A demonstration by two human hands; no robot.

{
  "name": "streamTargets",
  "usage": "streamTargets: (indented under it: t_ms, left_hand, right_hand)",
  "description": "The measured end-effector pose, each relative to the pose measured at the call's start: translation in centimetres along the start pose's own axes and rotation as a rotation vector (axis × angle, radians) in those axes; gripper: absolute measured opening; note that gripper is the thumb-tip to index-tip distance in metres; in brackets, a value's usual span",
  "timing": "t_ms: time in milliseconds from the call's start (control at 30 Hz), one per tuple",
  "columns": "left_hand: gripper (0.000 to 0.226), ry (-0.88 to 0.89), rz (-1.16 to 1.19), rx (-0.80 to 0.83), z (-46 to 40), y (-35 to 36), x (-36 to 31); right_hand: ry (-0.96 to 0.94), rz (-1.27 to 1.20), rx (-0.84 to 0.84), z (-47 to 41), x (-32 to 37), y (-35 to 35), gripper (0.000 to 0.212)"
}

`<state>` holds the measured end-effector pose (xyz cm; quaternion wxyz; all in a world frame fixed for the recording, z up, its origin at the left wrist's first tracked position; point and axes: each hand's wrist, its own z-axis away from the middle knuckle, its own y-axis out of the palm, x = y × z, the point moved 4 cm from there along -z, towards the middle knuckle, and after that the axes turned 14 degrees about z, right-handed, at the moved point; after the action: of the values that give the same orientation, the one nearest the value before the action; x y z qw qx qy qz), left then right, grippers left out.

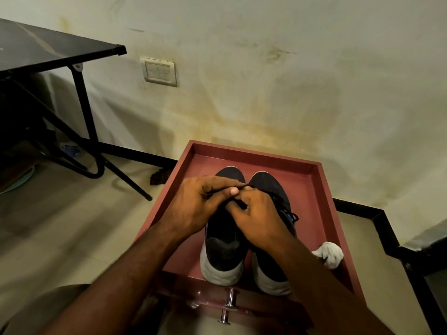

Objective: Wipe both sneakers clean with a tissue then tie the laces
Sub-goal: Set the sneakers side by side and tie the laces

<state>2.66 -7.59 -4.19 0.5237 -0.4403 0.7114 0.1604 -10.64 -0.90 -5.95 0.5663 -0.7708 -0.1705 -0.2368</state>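
Note:
Two black sneakers with white soles stand side by side, toes away from me, in a reddish-brown open drawer (324, 189). The left sneaker (223, 252) lies under both hands. My left hand (198, 204) pinches a black lace between thumb and fingers over its tongue area. My right hand (256, 218) meets it, fingers curled on the same lace. The right sneaker (268, 184) shows a tied black lace bow (291, 215) at its side. A crumpled white tissue (327, 253) lies in the drawer to the right of the sneakers.
The drawer's metal handle (228, 305) points toward me. A black folding table (48, 52) stands at the left, its legs on the tiled floor. A dark scrap (158, 176) lies on the floor beside the drawer. A wall switch plate (159, 71) sits behind.

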Motion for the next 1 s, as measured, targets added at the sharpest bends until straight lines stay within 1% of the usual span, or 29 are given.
streamTargets:
  t_ms: [67, 100, 167, 200, 233, 300, 400, 467, 567, 667, 700, 767, 867, 933, 1000]
  left_hand:
    - [0.031, -0.01, -0.021, 0.082, 0.2, 0.2, -0.1]
    - [0.033, -0.009, -0.062, 0.095, 0.2, 0.1, -0.1]
    - [0.036, -0.006, -0.152, 0.074, 0.4, -0.4, 0.1]
    - [0.036, 0.003, -0.196, 0.05, 0.4, -0.6, 0.2]
    - [0.034, 0.013, -0.239, 0.03, 0.4, -0.8, 0.2]
    - [0.03, 0.056, -0.361, 0.016, 0.5, -0.6, 0.1]
    - [0.024, 0.209, -0.581, 0.038, 0.7, 0.3, -0.6]
    - [0.024, 0.273, -0.67, 0.086, 0.9, 0.9, -0.8]
    - [0.033, 0.276, -0.771, 0.158, 0.8, 1.1, -0.6]
    - [0.035, 0.211, -0.808, 0.199, 0.7, 1.1, -0.2]
    - [0.035, 0.181, -0.802, 0.204, 0.7, 1.1, -0.2]
    - [0.034, 0.125, -0.766, 0.192, 0.7, 1.1, 0.1]
    - [0.021, 0.014, -0.604, 0.105, 0.5, 0.6, 0.4]
    - [0.014, -0.078, -0.494, 0.07, 0.4, 0.3, 0.8]
    - [0.016, -0.18, -0.383, 0.044, 0.4, 0.1, 1.0]
  right_hand:
    - [0.092, -0.041, -0.017, 0.1, -1.1, -0.2, 0.03]
    - [0.127, -0.088, -0.019, 0.1, -1.4, -0.4, 0.025]
    - [0.208, -0.249, -0.012, 0.1, -1.7, -0.8, 0.007]
    - [0.251, -0.327, -0.013, 0.1, -1.8, -1.0, 0.009]
    - [0.294, -0.394, -0.015, 0.1, -2.0, -1.1, 0.016]
    - [0.352, -0.454, -0.01, 0.0, -2.3, -1.2, 0.025]
    - [0.367, -0.479, 0.004, 0.0, -2.6, -0.8, 0.022]
    - [0.382, -0.541, 0.008, 0.1, -2.7, -0.8, 0.022]
    - [0.398, -0.64, 0.012, 0.2, -2.8, -1.3, 0.028]
    - [0.361, -0.645, 0.006, 0.4, -2.8, -1.3, 0.03]
    - [0.337, -0.614, 0.004, 0.5, -2.7, -1.3, 0.029]
    - [0.258, -0.462, -0.028, 0.5, -2.4, -1.5, 0.023]
    - [0.053, -0.1, -0.147, 0.5, -1.7, -2.6, 0.022]
    - [-0.065, 0.113, -0.176, 0.6, -1.3, -2.9, 0.025]
    - [-0.106, 0.152, -0.158, 0.7, -1.3, -2.6, 0.023]
